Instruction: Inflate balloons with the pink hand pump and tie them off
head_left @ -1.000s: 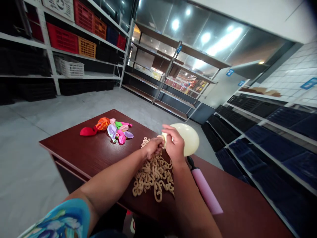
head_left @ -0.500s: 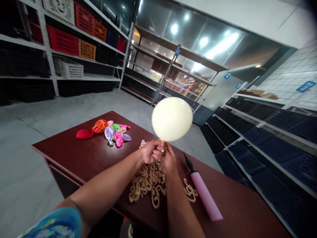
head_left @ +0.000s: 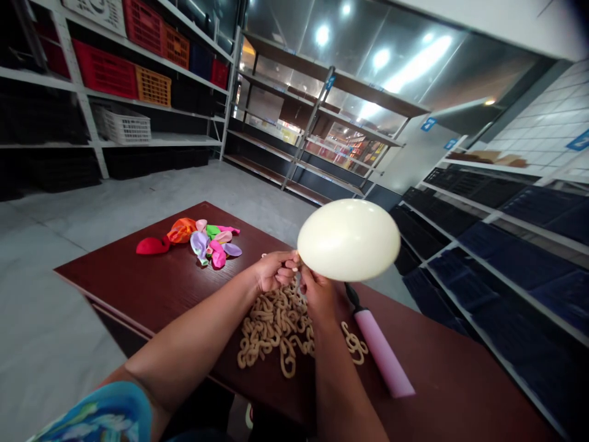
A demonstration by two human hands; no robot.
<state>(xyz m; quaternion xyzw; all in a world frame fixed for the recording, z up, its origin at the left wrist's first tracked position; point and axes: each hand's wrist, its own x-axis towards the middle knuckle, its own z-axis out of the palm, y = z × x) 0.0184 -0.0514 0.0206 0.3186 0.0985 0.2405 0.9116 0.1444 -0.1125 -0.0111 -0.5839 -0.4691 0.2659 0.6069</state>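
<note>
An inflated cream balloon (head_left: 348, 239) hangs above the dark red table (head_left: 151, 285), leaning to the right. My left hand (head_left: 275, 271) is closed, pinching the balloon's neck at its left end. My right hand (head_left: 319, 293) is closed just beneath the balloon, fingers at the same neck. Under both hands lies a heap of tan curly chain pieces (head_left: 276, 328).
A pink hand pump (head_left: 381, 352) lies to the right of the heap. Several flat coloured balloons (head_left: 197, 239) sit at the table's far left. Shelving with red and orange crates (head_left: 119, 70) lines the left; dark bins (head_left: 506, 252) fill racks on the right.
The balloon rose from beside my right hand to above both hands, then tipped over to the right. Both hands stayed together at its neck.
</note>
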